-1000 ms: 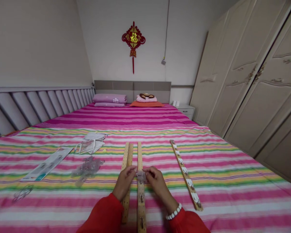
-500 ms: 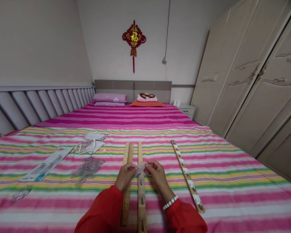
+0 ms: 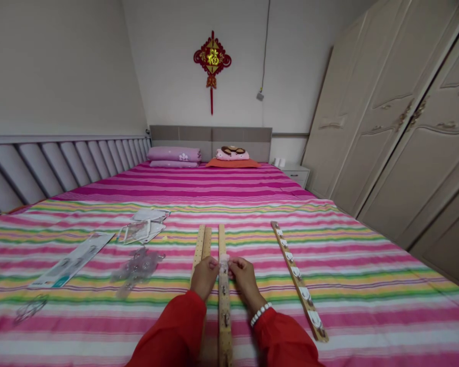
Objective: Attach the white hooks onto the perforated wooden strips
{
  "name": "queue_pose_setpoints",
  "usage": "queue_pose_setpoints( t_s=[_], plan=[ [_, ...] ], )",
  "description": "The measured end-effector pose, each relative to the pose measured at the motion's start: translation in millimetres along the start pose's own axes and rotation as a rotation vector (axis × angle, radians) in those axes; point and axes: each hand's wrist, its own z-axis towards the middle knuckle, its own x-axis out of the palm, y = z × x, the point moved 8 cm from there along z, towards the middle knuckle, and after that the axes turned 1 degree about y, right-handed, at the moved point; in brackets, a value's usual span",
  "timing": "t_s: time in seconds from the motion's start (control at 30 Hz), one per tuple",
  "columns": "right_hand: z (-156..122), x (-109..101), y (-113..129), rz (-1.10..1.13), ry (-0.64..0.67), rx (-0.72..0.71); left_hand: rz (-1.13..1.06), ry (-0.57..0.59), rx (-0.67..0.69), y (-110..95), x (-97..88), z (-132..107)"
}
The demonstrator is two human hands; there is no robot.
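My left hand (image 3: 205, 276) and my right hand (image 3: 243, 273) pinch a small clear hook (image 3: 224, 262) from both sides, pressed down on the middle wooden strip (image 3: 222, 293) on the striped bed (image 3: 367, 275). That strip carries small metal hooks nearer me. A second perforated wooden strip (image 3: 199, 250) lies just left of it, partly under my left hand. A third strip (image 3: 299, 278) with several white hooks stuck along it lies to the right.
Clear plastic hooks (image 3: 137, 263), opened packaging (image 3: 143, 227) and a printed card (image 3: 72, 260) lie on the left of the bed. More clear pieces (image 3: 29, 308) sit at the far left. Pillows (image 3: 173, 156) are at the headboard, and a wardrobe (image 3: 398, 122) stands on the right.
Both hands have moved away from me along the middle strip with the clear hook, and have lowered it onto the wood. The camera has tilted slightly.
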Motion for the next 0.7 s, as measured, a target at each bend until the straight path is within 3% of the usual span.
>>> queue_pose_setpoints(
  t_s=[0.27,0.7],
  plan=[
    [3.6,0.2,-9.0,-0.039,-0.012,-0.017,0.303,0.068,-0.059,-8.6,3.5,-5.3],
    [2.9,1.5,-12.6,-0.077,0.003,-0.047,0.461,0.110,-0.014,-7.0,9.6,-8.2]
  ],
)
